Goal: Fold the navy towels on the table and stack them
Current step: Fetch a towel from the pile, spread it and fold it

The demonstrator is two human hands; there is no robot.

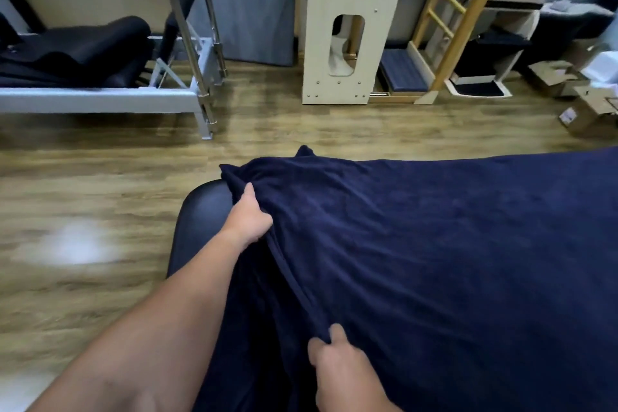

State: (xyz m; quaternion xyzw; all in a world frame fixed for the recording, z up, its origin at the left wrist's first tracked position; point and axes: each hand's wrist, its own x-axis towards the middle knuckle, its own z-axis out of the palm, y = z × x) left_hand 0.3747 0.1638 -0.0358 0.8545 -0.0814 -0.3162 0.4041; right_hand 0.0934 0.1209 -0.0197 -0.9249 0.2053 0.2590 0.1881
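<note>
A large navy towel [434, 244] lies spread over a black padded table [200, 211], covering most of it and running off to the right. My left hand [249, 217] grips the towel's left edge near the far corner, fingers curled into the cloth. My right hand [334, 354] pinches the same edge nearer to me, thumb on top. A raised fold of cloth runs between the two hands. The towel's far left corner [304, 152] sticks up in a small peak.
Wooden floor [83, 211] lies to the left and beyond the table. A grey metal exercise frame [187, 97] with black pads stands at the far left. A cream arched barrel unit [347, 43], a wooden ladder [451, 20] and cardboard boxes [582, 94] line the back.
</note>
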